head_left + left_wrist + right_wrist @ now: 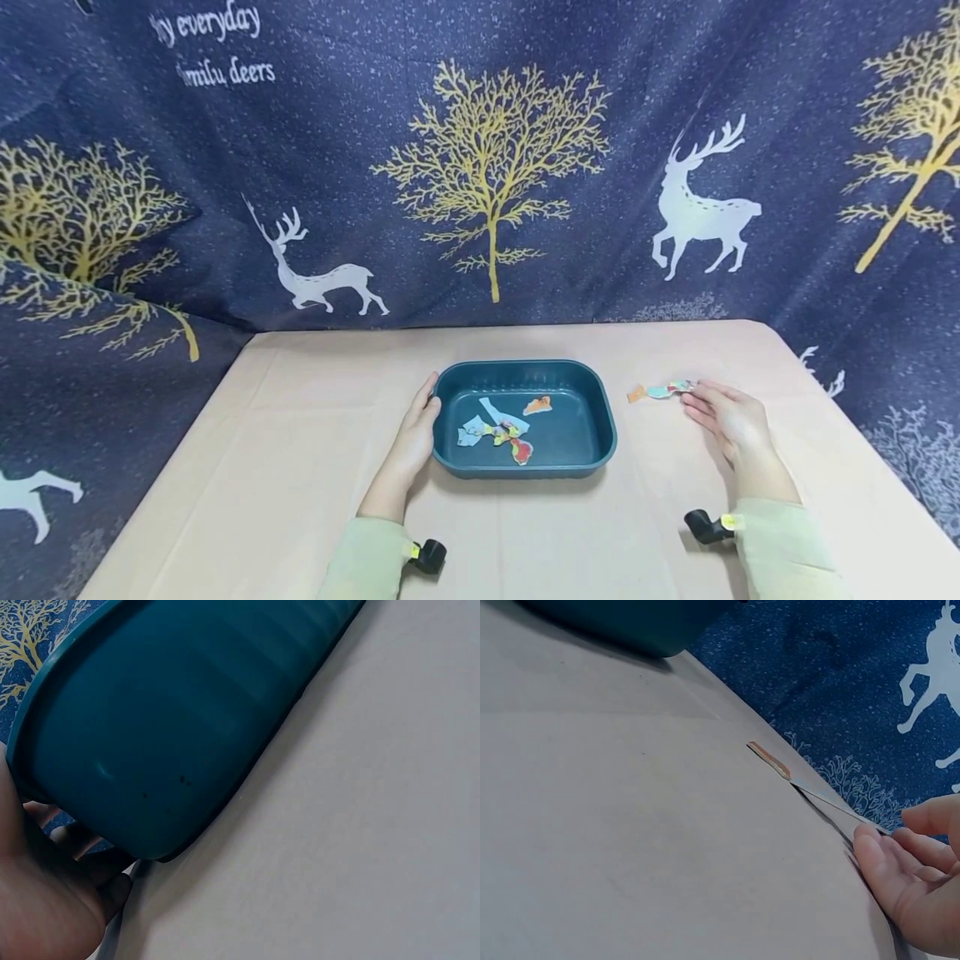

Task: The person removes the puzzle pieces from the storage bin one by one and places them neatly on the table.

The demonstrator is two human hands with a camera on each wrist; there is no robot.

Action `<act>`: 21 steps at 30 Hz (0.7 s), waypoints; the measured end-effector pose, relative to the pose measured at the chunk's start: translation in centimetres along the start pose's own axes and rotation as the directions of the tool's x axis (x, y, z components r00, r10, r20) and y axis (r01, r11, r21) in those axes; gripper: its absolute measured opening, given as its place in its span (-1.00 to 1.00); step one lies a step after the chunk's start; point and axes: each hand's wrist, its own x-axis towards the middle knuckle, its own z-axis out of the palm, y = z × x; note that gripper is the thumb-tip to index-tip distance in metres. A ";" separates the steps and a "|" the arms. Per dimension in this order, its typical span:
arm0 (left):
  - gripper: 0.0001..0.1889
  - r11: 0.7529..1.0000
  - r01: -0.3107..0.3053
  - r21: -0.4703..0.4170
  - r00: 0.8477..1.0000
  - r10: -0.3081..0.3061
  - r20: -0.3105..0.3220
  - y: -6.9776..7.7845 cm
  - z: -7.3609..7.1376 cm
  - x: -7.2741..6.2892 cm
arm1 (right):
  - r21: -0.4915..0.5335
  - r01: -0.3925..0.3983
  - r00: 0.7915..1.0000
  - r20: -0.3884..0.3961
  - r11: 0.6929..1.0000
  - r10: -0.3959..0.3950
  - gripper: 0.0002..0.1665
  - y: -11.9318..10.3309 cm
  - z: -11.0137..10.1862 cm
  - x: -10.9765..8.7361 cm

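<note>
A dark teal rectangular basin [525,472] stands in the middle of the table. Its left end is held by my left hand [412,433], the thumb at the rim and the other fingers against the outer wall in the left wrist view. Inside lie several torn paper scraps: a pale blue strip [501,414], an orange scrap [537,405] and a red one [522,452] among them. To the right of the basin, my right hand [733,419] pinches a multicoloured paper scrap [660,391] between thumb and fingers. Another orange scrap [772,760] lies at that scrap's far end.
The table [300,500] has a pale pink cloth. Behind it hangs a dark blue curtain [337,167] with deer and trees printed on it. Black wrist cameras [429,557] sit on both sleeves.
</note>
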 end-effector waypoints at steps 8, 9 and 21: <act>-0.49 1.000 0.011 0.000 1.000 -0.011 -0.006 -0.2 0.1 0.1 | -0.018 0.018 1.000 -0.007 1.000 -0.018 -0.23 -0.2 0.0 -0.2; -0.49 1.000 0.016 0.002 1.000 -0.016 -0.007 -0.2 0.1 0.0 | -0.022 0.020 1.000 -0.008 1.000 -0.021 -0.23 -0.2 0.0 -0.2; -0.48 1.000 0.030 -0.004 1.000 -0.030 0.000 1.0 0.1 -0.6 | 0.002 0.029 0.999 -0.037 1.000 -0.029 -0.22 -0.7 0.3 -0.8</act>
